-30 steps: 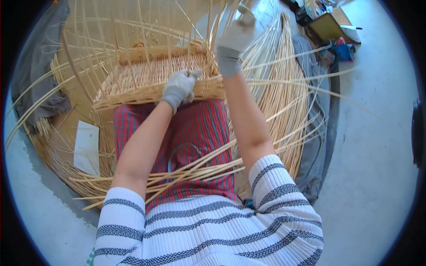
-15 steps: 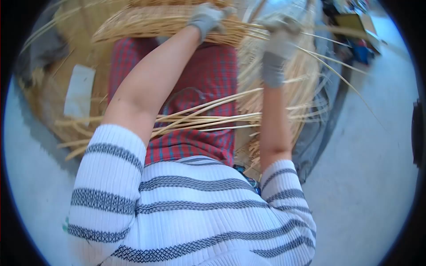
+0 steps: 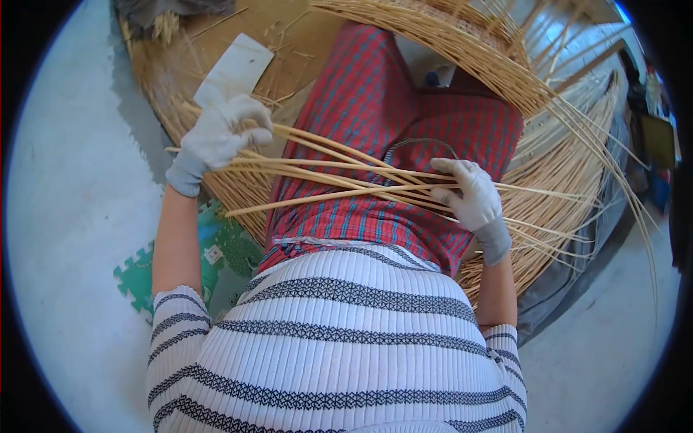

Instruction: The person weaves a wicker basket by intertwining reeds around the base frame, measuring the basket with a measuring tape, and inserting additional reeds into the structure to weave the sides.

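Observation:
Several pale rods (image 3: 339,166) lie crosswise over the red plaid cloth (image 3: 361,79) on my lap. My left hand (image 3: 224,137), in a light grey glove, is over their left ends, with fingers curled and a gap between fingers and thumb. My right hand (image 3: 471,193), gloved too, is at the rods' right part, its fingers and thumb parted around them without a visible grip. Beyond my knees, a partly woven wicker basket (image 3: 469,47) sits tilted at the top, touched by neither hand. Loose rods stick out from its right end.
A large bundle of rods (image 3: 570,180) lies at the right on dark cloth (image 3: 559,285). At the upper left are a white flat piece (image 3: 242,65) and a brown board (image 3: 296,40). A green foam mat (image 3: 231,249) lies at lower left.
My left hand has left the basket and moved down to the rods on the lap. My right hand has come down from the basket's rods to them too. The view has turned.

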The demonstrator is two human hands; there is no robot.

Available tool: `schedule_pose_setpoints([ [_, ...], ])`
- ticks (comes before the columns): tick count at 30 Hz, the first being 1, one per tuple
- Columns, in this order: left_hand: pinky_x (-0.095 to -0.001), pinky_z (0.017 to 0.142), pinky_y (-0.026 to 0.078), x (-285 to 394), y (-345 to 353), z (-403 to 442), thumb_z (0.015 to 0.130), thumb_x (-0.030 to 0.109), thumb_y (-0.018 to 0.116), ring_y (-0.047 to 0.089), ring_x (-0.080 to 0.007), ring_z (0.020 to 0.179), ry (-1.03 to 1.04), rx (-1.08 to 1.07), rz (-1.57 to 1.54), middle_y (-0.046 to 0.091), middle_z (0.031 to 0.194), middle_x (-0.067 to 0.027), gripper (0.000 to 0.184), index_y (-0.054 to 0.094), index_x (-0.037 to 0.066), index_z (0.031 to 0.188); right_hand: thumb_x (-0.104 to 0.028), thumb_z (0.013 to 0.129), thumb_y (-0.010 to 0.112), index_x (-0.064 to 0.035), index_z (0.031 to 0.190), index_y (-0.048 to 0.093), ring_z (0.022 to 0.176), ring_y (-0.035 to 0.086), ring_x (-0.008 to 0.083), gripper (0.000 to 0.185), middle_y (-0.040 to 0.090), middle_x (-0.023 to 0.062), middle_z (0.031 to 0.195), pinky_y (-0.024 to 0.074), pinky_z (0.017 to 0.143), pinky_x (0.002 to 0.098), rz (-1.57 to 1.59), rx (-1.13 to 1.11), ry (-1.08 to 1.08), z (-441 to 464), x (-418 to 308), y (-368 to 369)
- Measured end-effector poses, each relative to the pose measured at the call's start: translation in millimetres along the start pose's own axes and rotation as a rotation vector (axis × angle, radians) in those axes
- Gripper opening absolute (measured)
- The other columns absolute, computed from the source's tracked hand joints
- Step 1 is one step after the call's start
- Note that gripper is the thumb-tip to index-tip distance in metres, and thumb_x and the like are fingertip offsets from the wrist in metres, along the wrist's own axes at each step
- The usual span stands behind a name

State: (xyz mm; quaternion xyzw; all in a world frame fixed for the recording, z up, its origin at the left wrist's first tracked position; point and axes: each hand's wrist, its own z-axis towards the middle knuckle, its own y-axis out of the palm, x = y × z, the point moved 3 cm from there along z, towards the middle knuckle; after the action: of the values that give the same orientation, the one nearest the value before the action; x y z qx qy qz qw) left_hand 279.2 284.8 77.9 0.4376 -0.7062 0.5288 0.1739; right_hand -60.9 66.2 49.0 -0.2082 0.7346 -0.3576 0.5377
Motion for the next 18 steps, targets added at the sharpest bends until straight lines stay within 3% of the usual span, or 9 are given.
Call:
schedule_pose_setpoints([
  [2, -0.0345, 0.087, 0.048, 1.3, 8.4, -24.1, 0.08, 0.019, 0.075, 0.062, -0.0242, 0.093, 0.023, -0.015, 0.122, 0.065, 0.098, -0.0071, 0.024, 0.067, 0.009, 0.1, -0.022, 0.08, 0.074, -0.0086, 0.115, 0.065, 0.104, 0.06, 0.0324, 0.039, 0.066, 0.0127, 0.108, 0.0485, 0.09, 0.0422, -0.02, 0.064, 0.182, -0.6, 2.5, 3.1],
  [4, -0.0387, 0.087, 0.048, -0.8, 23.5, -39.7, 0.073, 0.024, 0.079, 0.062, -0.0297, 0.094, 0.078, 0.017, 0.361, 0.065, 0.097, -0.0093, 0.029, 0.069, 0.012, 0.097, -0.018, 0.081, 0.073, -0.0075, 0.111, 0.066, 0.098, 0.063, 0.0314, 0.032, 0.067, 0.0131, 0.103, 0.0505, 0.086, 0.0406, -0.084, 0.18, 0.1, 4.1, -14.0, 3.0],
  [6, -0.04, 0.087, 0.048, -17.9, 36.1, -45.2, 0.075, 0.026, 0.077, 0.062, -0.0294, 0.095, 0.05, 0.063, 0.39, 0.065, 0.094, -0.0086, 0.026, 0.069, 0.011, 0.095, -0.013, 0.083, 0.071, -0.0065, 0.108, 0.068, 0.089, 0.066, 0.0303, 0.026, 0.068, 0.0137, 0.098, 0.0525, 0.08, 0.0379, 0.288, 0.277, 0.252, 5.1, -20.4, 10.3],
  [7, -0.04, 0.085, 0.048, -29.3, 38.6, -43.1, 0.076, 0.024, 0.076, 0.062, -0.0293, 0.094, 0.002, 0.074, 0.425, 0.065, 0.094, -0.0087, 0.025, 0.068, 0.011, 0.096, -0.008, 0.084, 0.07, -0.0056, 0.104, 0.069, 0.083, 0.067, 0.0293, 0.021, 0.069, 0.0135, 0.096, 0.0534, 0.076, 0.0361, 0.319, 0.29, 0.204, 6.4, -30.7, 13.0],
  [9, -0.04, 0.083, 0.048, -38.6, 39.6, -42.4, 0.078, 0.023, 0.075, 0.062, -0.0291, 0.092, -0.043, 0.089, 0.455, 0.065, 0.093, -0.0087, 0.023, 0.068, 0.011, 0.097, -0.01, 0.083, 0.07, -0.0062, 0.104, 0.069, 0.084, 0.067, 0.0291, 0.021, 0.069, 0.0123, 0.096, 0.0529, 0.076, 0.0371, 0.249, 0.214, 0.129, 11.9, -50.2, 22.9],
  [12, -0.0406, 0.08, 0.049, -33.2, 40.2, -45.4, 0.08, 0.02, 0.072, 0.062, -0.0297, 0.09, -0.015, 0.225, 0.228, 0.064, 0.091, -0.0087, 0.02, 0.067, 0.012, 0.097, -0.015, 0.081, 0.073, -0.0083, 0.101, 0.07, 0.085, 0.064, 0.0281, 0.022, 0.068, 0.0089, 0.091, 0.0509, 0.075, 0.0399, 0.001, 0.083, 0.022, 13.6, -63.3, 39.3],
  [14, -0.0409, 0.077, 0.049, -18.9, 36.5, -48.3, 0.079, 0.019, 0.072, 0.062, -0.0303, 0.088, 0.038, 0.201, 0.093, 0.065, 0.09, -0.0089, 0.021, 0.066, 0.012, 0.098, -0.018, 0.078, 0.074, -0.0098, 0.098, 0.07, 0.083, 0.062, 0.0281, 0.022, 0.066, 0.0075, 0.086, 0.0493, 0.074, 0.0408, -0.19, 0.109, 0.021, 11.6, -51.2, 51.4],
  [16, -0.0389, 0.084, 0.047, 2.1, 39.6, -51.0, 0.081, 0.018, 0.071, 0.064, -0.0286, 0.091, 0.144, 0.103, 0.193, 0.065, 0.091, -0.0095, 0.021, 0.066, 0.01, 0.1, -0.016, 0.076, 0.074, -0.0086, 0.093, 0.069, 0.082, 0.061, 0.0288, 0.019, 0.064, 0.0076, 0.085, 0.049, 0.072, 0.0407, -0.196, 0.142, 0.036, 9.9, -51.3, 51.1],
  [18, -0.0396, 0.084, 0.044, 26.5, 52.8, -50.4, 0.081, 0.02, 0.071, 0.063, -0.0273, 0.084, 0.372, 0.336, 0.327, 0.065, 0.087, -0.0068, 0.019, 0.066, 0.012, 0.097, -0.014, 0.074, 0.075, -0.0075, 0.089, 0.068, 0.082, 0.061, 0.0293, 0.018, 0.063, 0.0086, 0.084, 0.0489, 0.072, 0.0404, -0.186, 0.328, 0.038, 10.8, -60.7, 41.6],
])
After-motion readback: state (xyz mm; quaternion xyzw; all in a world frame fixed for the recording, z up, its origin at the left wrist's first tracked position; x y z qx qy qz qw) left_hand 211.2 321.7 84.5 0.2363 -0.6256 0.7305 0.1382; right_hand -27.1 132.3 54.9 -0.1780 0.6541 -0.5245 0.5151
